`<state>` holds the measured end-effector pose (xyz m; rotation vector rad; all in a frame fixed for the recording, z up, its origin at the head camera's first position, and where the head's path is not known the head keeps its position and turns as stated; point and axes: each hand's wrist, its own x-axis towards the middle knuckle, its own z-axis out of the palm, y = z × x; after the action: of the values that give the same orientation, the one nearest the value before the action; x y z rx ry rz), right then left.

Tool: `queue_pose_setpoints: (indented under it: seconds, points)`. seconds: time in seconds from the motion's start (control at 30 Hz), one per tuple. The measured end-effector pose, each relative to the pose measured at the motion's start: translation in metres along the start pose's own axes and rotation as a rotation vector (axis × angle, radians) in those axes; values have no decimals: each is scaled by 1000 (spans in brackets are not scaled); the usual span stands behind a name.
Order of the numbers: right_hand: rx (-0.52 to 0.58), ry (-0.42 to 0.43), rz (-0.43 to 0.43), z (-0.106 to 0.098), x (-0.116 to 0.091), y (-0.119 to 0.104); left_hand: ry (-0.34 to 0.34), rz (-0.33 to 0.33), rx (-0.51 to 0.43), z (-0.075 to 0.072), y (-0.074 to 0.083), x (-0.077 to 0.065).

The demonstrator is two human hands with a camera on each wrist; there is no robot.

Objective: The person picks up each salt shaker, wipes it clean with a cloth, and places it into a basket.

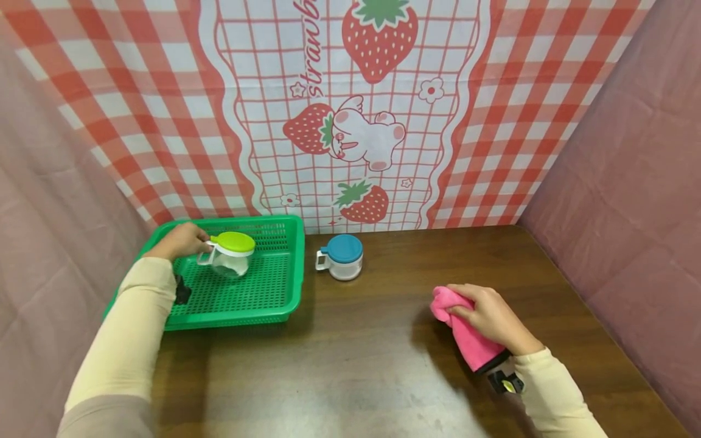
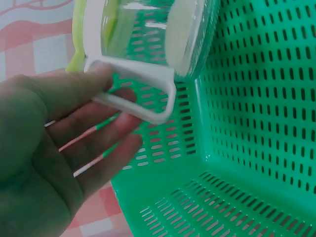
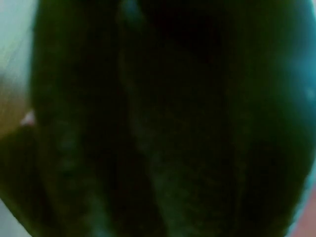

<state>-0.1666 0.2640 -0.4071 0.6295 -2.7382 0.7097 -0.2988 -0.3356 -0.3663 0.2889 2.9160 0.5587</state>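
Note:
My left hand [image 1: 185, 240] pinches the white handle [image 2: 157, 74] of a clear jar [image 1: 230, 264] with a lime-green lid [image 1: 237, 241]. Thumb and fingertips meet the handle near the lid. The jar is inside the green basket [image 1: 276, 277], over its slotted floor. Over the table on the right, my right hand [image 1: 490, 316] grips a bunched pink cloth [image 1: 473, 344] with a dark edge. Dark folds fill the right wrist view and hide the fingers there. Between the hands stands a second jar [image 1: 345, 269] with a blue lid, its handle facing left.
The brown wooden table [image 1: 328, 377] spans the space in front of me. Behind it hangs a red-and-white checked curtain [image 1: 509, 121] with strawberries. Pink cloth walls [image 1: 619, 201] close off both sides. The blue-lidded jar stands just right of the basket.

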Motion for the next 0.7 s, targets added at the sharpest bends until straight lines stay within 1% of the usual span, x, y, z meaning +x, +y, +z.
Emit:
queue_pose_setpoints:
  seconds: [0.13, 0.23, 0.3, 0.53, 0.7]
  points:
    - [7, 2, 9, -1, -2, 1, 39, -33, 67, 2, -1, -3]
    - [17, -3, 25, -1, -3, 1, 65, -87, 87, 5, -6, -8]
    - [20, -7, 35, -1, -3, 2, 67, -120, 75, 7, -10, -10]
    - [5, 14, 28, -1, -5, 4, 75, -253, -29, 12, -22, -13]
    - [-6, 26, 16, -2, -5, 5, 92, -304, -31, 11, -26, -14]
